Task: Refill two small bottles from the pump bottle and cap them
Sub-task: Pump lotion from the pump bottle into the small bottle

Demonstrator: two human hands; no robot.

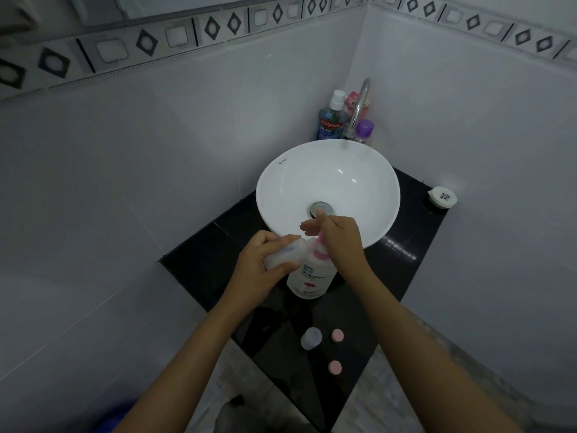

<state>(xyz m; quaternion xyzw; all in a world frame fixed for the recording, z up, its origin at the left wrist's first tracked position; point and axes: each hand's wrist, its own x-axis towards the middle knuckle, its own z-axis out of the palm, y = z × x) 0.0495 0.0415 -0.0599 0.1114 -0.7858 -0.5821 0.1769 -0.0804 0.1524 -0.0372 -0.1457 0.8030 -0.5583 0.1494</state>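
Observation:
A white pump bottle [309, 281] with a pink pump stands on the black counter [199, 260], in front of the basin. My left hand [259, 264] grips a small translucent bottle [288, 253], tilted with its mouth at the pump nozzle. My right hand [337, 235] rests on top of the pump head, fingers partly extended, hiding most of it. Nearer to me on the counter stands a second small bottle [311, 338] without a cap. Two pink caps lie beside it, one [337, 335] to its right and one [335, 367] closer to the counter's front corner.
A white round basin [281, 182] with a metal drain sits behind the pump bottle. Behind it, in the tiled corner, are a curved faucet [359, 107], a blue mouthwash bottle [331, 120] and a purple-capped bottle [364, 131]. A small white container [441, 196] lies at the counter's right.

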